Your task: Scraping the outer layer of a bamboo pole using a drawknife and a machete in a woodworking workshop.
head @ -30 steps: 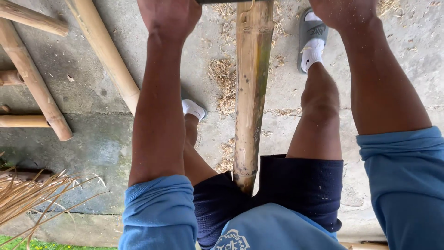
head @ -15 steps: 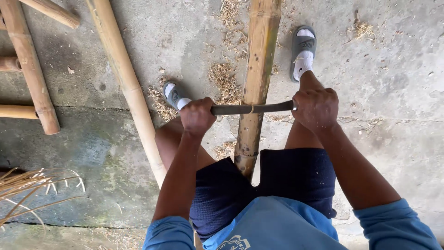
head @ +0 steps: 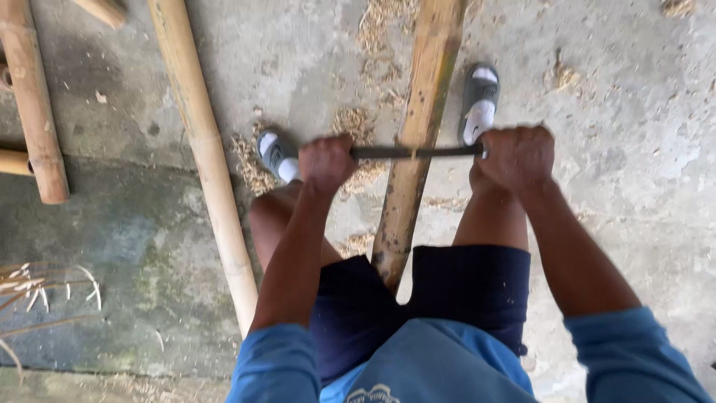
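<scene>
We have the blade (head: pixel 414 152), a dark narrow bar, lying crosswise on the pole (head: pixel 418 142), which runs from between our knees away over the floor (head: pixel 634 186), its near end tucked against our shorts (head: pixel 462 291). Left hand (head: pixel 326 163) is fisted tight round the blade's left end, right hand (head: pixel 517 155) fisted round the right end; both grips full, no open fingers. To shave well here, we judge the blade should sit square to the pole, both wrists level, pull even and shallow so it lifts thin curls and does not dig into the fibre. Pole: bamboo, round, tan with a greenish streak on its right flank and dark specks; the surface looks dry and matte. Shavings (head: pixel 358 130), pale and stringy, lie in loose heaps beside the pole and near the left sandal (head: pixel 274 153). Right sandal (head: pixel 479 101) grey, over a white sock, just right of the pole. Second pole (head: pixel 205 149), smoother and yellower, lies slantwise to the left, apart from ours. Shorter bamboo piece (head: pixel 33 104) at far left. Floor is rough concrete, stained darker at lower left, where thin dry strips (head: pixel 37 291) lie.
</scene>
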